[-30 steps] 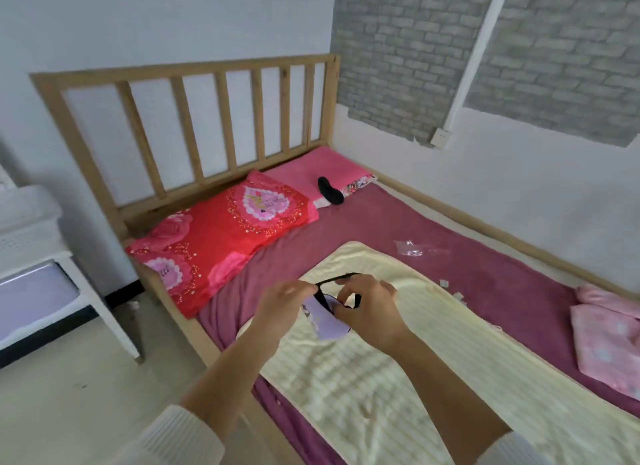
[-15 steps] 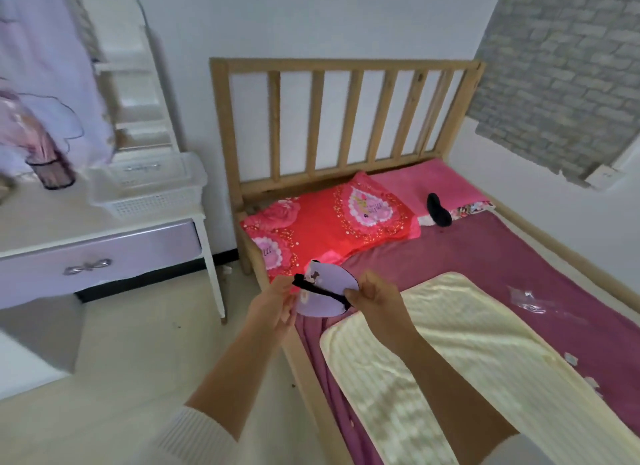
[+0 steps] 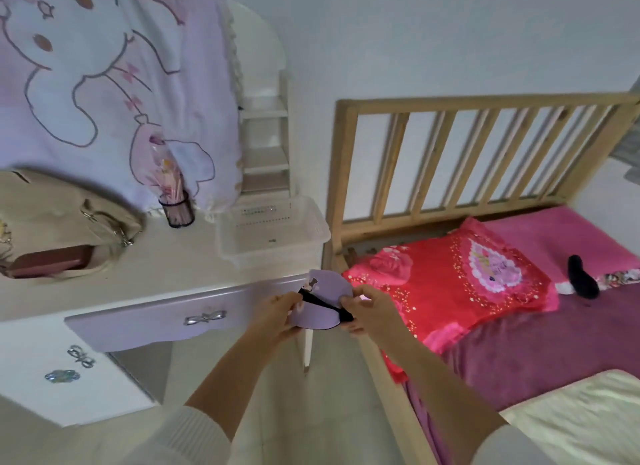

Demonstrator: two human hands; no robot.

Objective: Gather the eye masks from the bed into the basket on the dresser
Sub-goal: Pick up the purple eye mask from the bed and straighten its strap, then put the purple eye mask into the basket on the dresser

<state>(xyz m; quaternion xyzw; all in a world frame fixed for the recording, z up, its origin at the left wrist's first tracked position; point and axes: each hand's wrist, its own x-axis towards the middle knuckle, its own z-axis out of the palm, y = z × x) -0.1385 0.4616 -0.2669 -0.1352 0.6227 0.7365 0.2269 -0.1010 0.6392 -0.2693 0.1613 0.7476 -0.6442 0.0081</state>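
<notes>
I hold a lilac eye mask (image 3: 329, 290) with a black strap in both hands, in front of the dresser's right corner. My left hand (image 3: 277, 314) grips its left end and my right hand (image 3: 369, 309) pinches its right end and the strap. Just beyond, a clear white plastic basket (image 3: 273, 236) stands at the right end of the dresser top (image 3: 156, 267); it looks empty. A black eye mask (image 3: 581, 276) lies on the pink pillow at the head of the bed (image 3: 540, 347).
The wooden headboard (image 3: 467, 153) stands right of the dresser. On the dresser are a beige bag (image 3: 62, 219), a dark cup of sticks (image 3: 178, 208) and a cloth-draped mirror (image 3: 110, 84). A red pillow (image 3: 450, 284) and a cream blanket (image 3: 581, 419) lie on the bed.
The view has swung left from the bed to the dresser. My hands have carried the lilac mask from over the cream blanket to just in front of the basket.
</notes>
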